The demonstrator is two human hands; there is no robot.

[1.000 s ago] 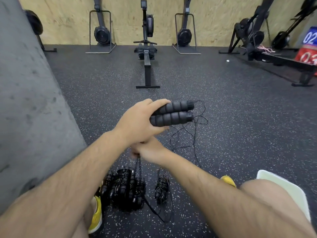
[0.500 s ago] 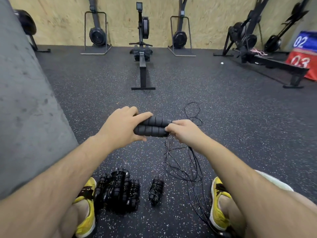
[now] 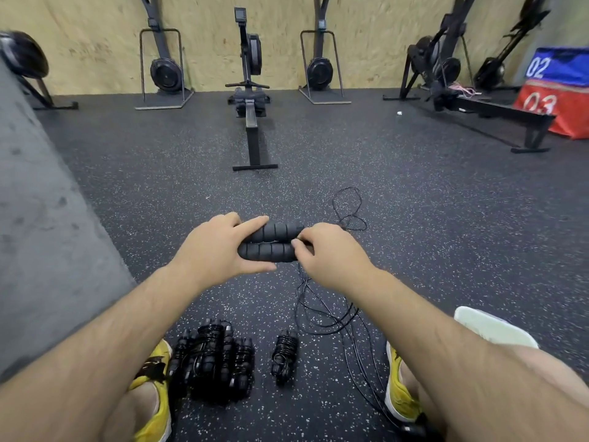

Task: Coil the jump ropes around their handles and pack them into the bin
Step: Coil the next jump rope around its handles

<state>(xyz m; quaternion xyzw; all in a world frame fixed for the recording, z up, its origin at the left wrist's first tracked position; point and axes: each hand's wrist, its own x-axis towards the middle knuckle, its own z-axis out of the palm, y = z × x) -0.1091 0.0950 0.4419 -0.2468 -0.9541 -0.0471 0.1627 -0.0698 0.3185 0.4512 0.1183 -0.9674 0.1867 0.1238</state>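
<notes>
**A:** What are the fingers doing?

**B:** The left hand (image 3: pixel 220 247) clamps its index finger (image 3: pixel 255 222) and thumb on the left end of the two foam handles (image 3: pixel 271 244), which sit side by side above the floor (image 3: pixel 414 218). The fingertips (image 3: pixel 298 242) of the right hand (image 3: pixel 331 253) curl in and pinch the right end, where the cord (image 3: pixel 322 314) comes out.

**A:** How will it handle?

**B:** Light, I judge, and the ribbed foam should grip well. The thin cord trails limp on the floor and is likely to tangle. Hold the handles and wind it tight.

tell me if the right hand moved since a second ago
Yes. The right hand has swung rightward: it was up-left of the lone coiled rope on the floor, and is now up-right of it, at the end of the handles.
</notes>
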